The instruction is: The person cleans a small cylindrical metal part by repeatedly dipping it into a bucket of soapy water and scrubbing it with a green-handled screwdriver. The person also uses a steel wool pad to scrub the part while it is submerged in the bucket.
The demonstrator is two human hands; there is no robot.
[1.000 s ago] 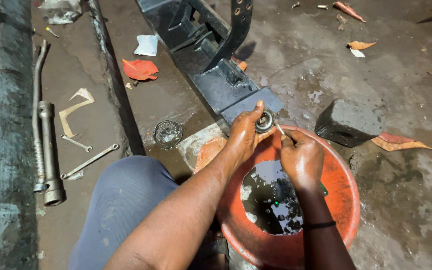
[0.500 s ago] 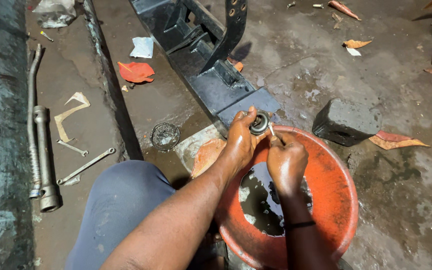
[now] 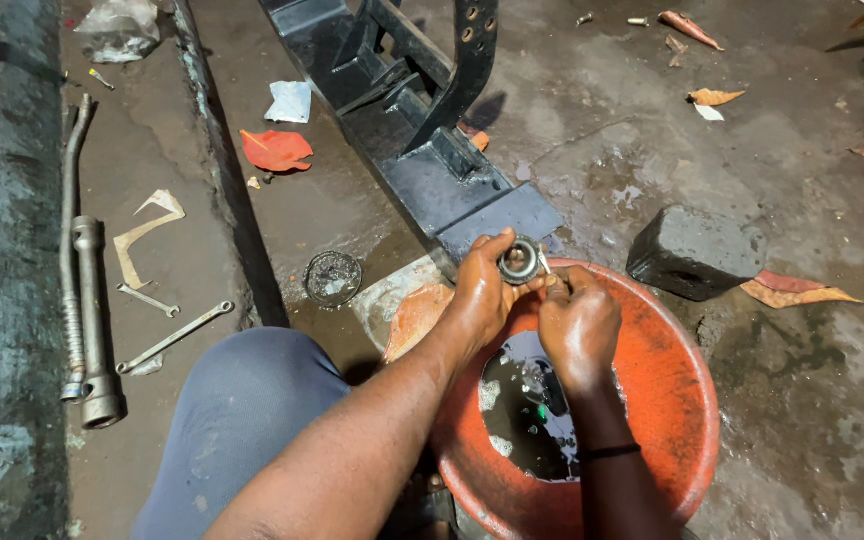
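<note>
Knee: clad in blue-grey cloth, at 7 o'clock in the view, cut off by the lower edge.
Basin: an orange plastic bowl at 5 o'clock, holding dark wet liquid; what lies in the liquid is hard to make out, and the bowl's near rim is hidden by the forearms.
Right hand: the right hand hangs over the bowl, fingers curled shut around something thin; the tool itself is almost wholly hidden in the fist, so I cannot tell what it is. A dark band sits on that wrist.
Left hand: the left hand grasps a round metal bearing, thumb and fingers clamped on its rim.
Bearing's place: just above the bowl's far rim, at the centre of the view, touching the left fingertips and just beside the right knuckles.
Stone block: a dark block at 2 o'clock from the bowl, near it but apart.
Drain cover: a small round grate at 10 o'clock from the bowl.
Spanners: two slim wrenches at 9 o'clock, beside a long tube socket.
Frame: a black steel chassis piece at 12 o'clock, its far end cut off by the top edge.
</note>
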